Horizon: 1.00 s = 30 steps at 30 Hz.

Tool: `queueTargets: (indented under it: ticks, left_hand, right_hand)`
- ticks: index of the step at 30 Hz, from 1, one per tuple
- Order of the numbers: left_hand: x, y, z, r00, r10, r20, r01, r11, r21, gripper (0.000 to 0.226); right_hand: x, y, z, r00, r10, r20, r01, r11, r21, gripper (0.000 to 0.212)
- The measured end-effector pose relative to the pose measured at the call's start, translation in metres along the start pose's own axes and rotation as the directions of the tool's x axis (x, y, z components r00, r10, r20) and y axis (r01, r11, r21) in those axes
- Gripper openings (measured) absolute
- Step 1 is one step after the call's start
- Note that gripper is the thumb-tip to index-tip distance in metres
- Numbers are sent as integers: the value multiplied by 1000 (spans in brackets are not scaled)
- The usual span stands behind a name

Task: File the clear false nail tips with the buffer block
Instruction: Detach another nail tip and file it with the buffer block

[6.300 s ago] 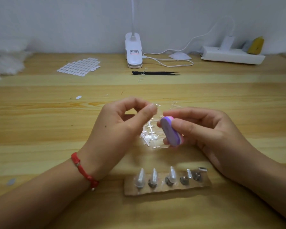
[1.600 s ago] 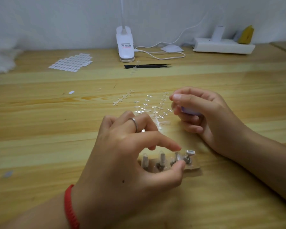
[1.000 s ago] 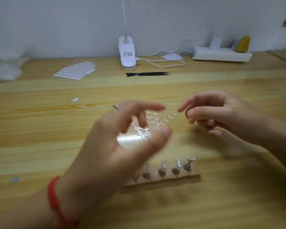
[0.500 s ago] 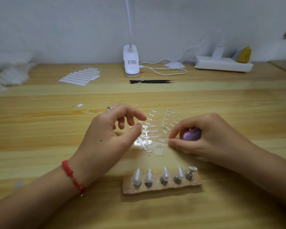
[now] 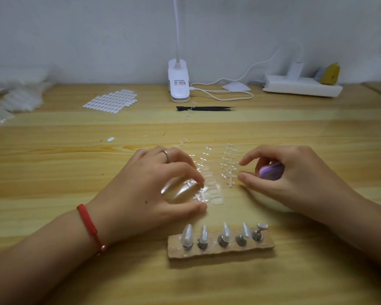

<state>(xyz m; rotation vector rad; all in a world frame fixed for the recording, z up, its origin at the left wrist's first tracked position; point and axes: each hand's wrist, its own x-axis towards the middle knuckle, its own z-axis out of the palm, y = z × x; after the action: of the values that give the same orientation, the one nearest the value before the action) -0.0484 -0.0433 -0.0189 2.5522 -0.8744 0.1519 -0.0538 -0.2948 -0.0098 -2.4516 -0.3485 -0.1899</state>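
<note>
Two hands meet over strips of clear false nail tips on a wooden table.

The left hand arches over the strips, forefinger tip touching one, thumb spread well apart, nothing visibly pinched. The right hand cups the purple buffer block in its curled lower fingers, forefinger and thumb parted beside the strips. A cardboard stand nearer the camera carries four upright tips. The clear false nail tips lie between both hands.
</note>
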Motion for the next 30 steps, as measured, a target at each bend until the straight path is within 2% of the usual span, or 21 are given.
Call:
queueTargets:
  ticks: [3,7,11,16,21,26,28,30]
  left_hand:
    - [1,2,2,999,25,-28,-23,997,69,37]
    - [-1,1,2,999,19,-50,-14,993,114,43]
    - [0,1,2,998,22,-65,-12,988,157,43]
    - [1,1,4,995,-11,-99,27,986,163,44]
    - [1,2,5,987,-15,-162,30,995,92,38]
    - [2,-4,3,986,-10,-165,12,1000,10,30]
    - [2,-7,2,990,-2,-141,-7,998,-62,30]
    - [3,-7,3,995,20,-101,-29,996,-88,33]
  right_hand:
    - [0,0,-1,1000,2,-30,-2,1000,28,19]
    - [2,4,-4,998,56,-33,-56,998,4,13]
    - [1,2,-7,996,76,37,-74,996,-55,24]
    - [0,-2,-3,996,56,75,-53,998,-37,18]
    - [3,1,0,993,72,97,-84,989,124,10]
    - [2,0,-1,988,109,113,-135,958,252,7]
    - [3,3,-2,990,131,60,-141,967,212,13]
    - [4,6,-3,991,131,3,-131,989,66,23]
